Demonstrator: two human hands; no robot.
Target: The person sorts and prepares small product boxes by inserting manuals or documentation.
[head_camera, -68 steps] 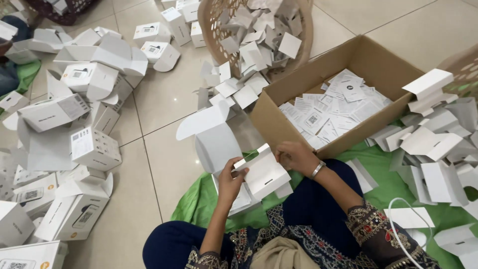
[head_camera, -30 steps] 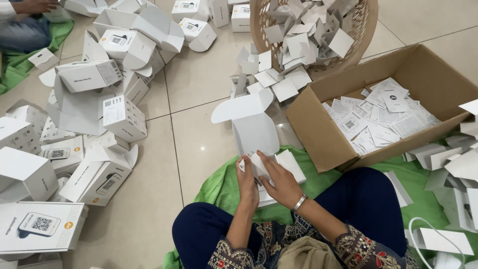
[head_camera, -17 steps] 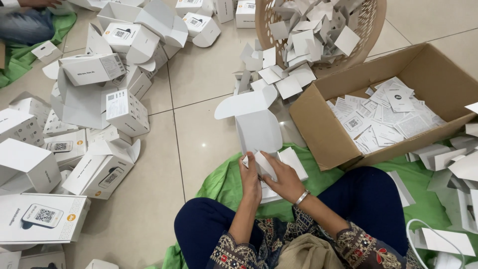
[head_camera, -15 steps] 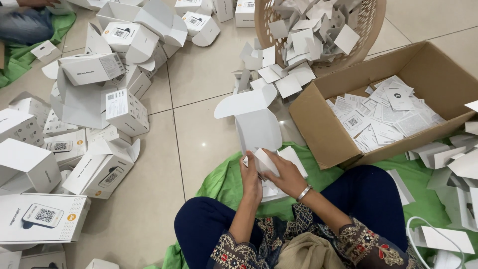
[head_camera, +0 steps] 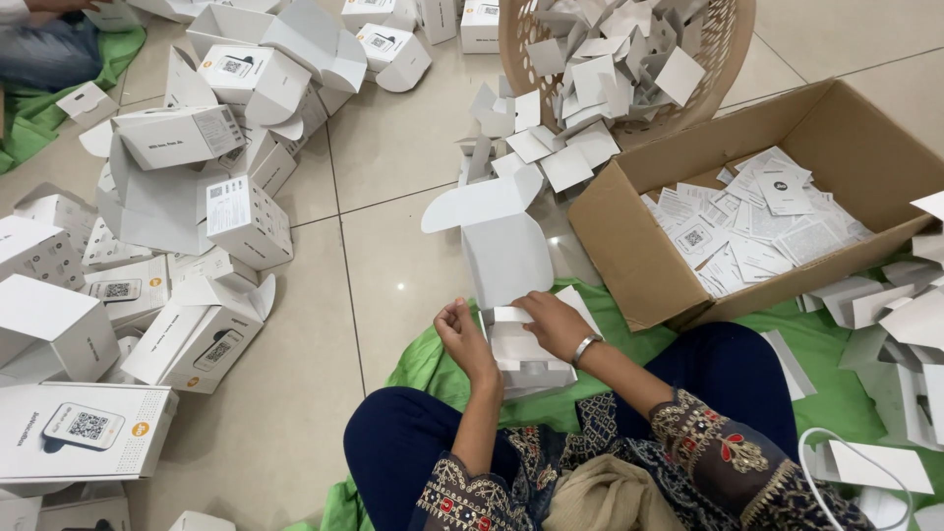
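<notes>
Sitting cross-legged on a green cloth, the person works over an open white box that lies on the cloth just in front of the knees, its lid flap raised towards the tiled floor. Their left hand is at the box's left edge with the fingers curled loosely together, though whether they pinch anything cannot be told, while the right hand lies on the box with its fingers pressed onto a small white card insert. Beside them on the right stands a cardboard carton holding paper leaflets, a woven basket of white card pieces sits beyond it, and many white boxes are piled well apart on the left.
</notes>
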